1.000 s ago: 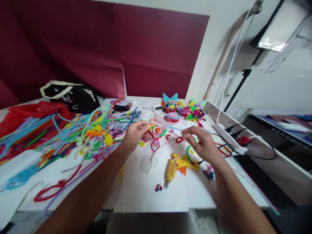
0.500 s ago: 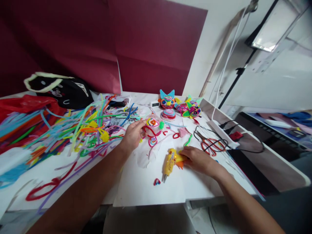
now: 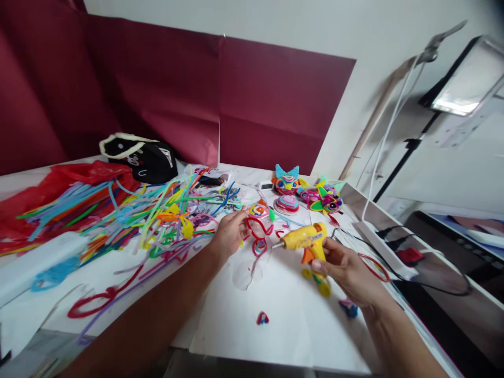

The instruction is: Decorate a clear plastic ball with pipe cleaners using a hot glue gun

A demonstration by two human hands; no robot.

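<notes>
My left hand (image 3: 232, 231) has its fingers closed on the edge of a clear piece trimmed with coloured pipe cleaners (image 3: 260, 223), in red, yellow, orange and green. In my right hand (image 3: 342, 265) is a yellow hot glue gun (image 3: 305, 237), gripped by its handle, its metal nozzle pointing left toward the trimmed piece. The nozzle appears apart from it. A small red and blue pipe-cleaner piece (image 3: 262, 318) lies on the white paper (image 3: 291, 341) in front. Another blue piece (image 3: 348, 308) rests beside my right wrist. Yellow round bits (image 3: 323, 287) show below the glue gun's handle.
Loose pipe cleaners (image 3: 157, 210) and a red plastic bag (image 3: 98, 170) cover the left side. Behind stand a blue-eared pipe-cleaner figure (image 3: 287, 181), a round layered piece (image 3: 286, 204) and a pink-green figure (image 3: 325, 199). A power strip (image 3: 384, 247) with cables lies right.
My right hand has turned the glue gun from nozzle down to nozzle left and lifted it toward the trimmed piece. My left hand keeps its hold. The camera view has shifted.
</notes>
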